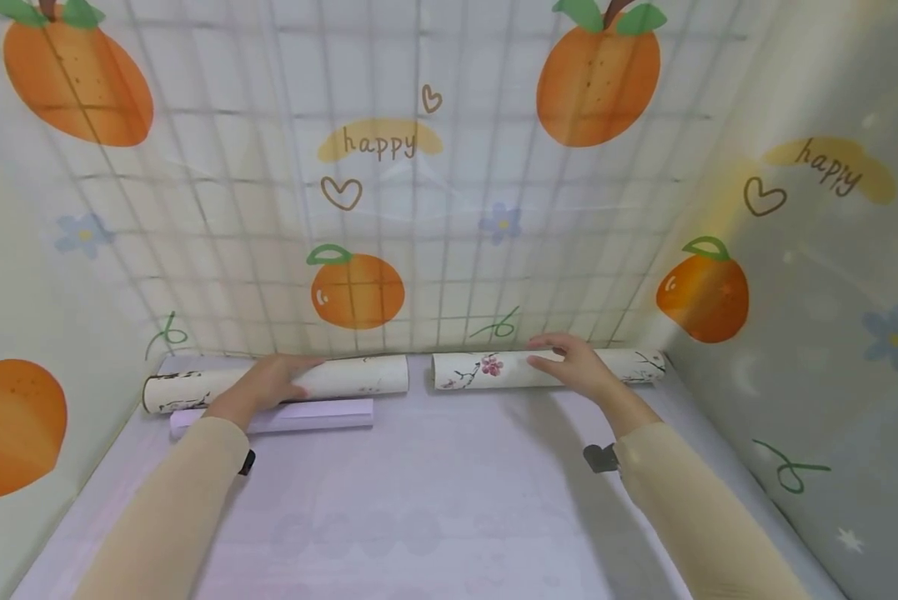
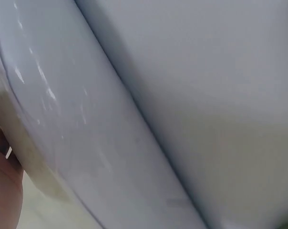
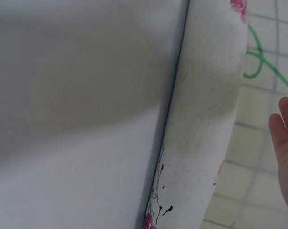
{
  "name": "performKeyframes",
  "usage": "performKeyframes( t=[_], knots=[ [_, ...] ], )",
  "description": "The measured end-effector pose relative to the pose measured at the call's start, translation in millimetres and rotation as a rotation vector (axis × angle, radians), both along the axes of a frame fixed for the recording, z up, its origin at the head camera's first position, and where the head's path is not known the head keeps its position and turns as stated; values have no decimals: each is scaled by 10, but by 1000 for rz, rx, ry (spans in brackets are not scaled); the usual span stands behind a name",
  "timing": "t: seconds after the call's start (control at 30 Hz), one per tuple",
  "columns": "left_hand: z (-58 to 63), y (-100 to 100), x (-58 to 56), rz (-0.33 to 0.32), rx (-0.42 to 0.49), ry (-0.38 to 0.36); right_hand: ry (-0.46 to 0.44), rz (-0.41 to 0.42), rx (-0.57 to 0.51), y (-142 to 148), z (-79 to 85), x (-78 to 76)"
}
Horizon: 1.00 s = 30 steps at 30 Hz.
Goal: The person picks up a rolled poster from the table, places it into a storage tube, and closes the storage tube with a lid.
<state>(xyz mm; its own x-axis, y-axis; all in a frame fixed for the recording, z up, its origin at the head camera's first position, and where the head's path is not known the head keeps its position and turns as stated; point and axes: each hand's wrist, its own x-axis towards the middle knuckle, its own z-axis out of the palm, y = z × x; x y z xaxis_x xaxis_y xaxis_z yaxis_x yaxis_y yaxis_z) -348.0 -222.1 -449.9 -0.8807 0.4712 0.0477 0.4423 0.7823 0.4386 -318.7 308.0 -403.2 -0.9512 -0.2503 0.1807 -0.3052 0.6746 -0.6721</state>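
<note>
Two rolls of white wallpaper with a branch-and-blossom print lie end to end along the back of the table, a small gap between them. My left hand grips the left wallpaper roll around its middle, fingers over the top and thumb on the near side. Just in front of that roll lies a thinner lavender roll, large and glossy in the left wrist view. Over the right wallpaper roll is my right hand, fingers and thumb spread apart. In the right wrist view its fingers stand off from the roll.
A pale lavender cover spreads over the table. Behind the rolls rises a wire grid with a translucent orange-print sheet. More printed sheeting walls the right side, and a pale sheet closes the left.
</note>
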Motion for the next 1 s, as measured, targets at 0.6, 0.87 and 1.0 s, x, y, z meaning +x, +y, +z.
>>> performKeyframes(
  t=[0.6, 0.87, 1.0],
  knots=[
    [-36, 9, 41, 54, 102, 15, -84, -36, 79, 98, -239, -286],
    [-81, -26, 57, 83, 156, 22, -101, -22, 101, 44, -243, -307],
    [-86, -27, 98, 74, 177, 87, -117, -6, 119, 35, -266, -311]
  ],
)
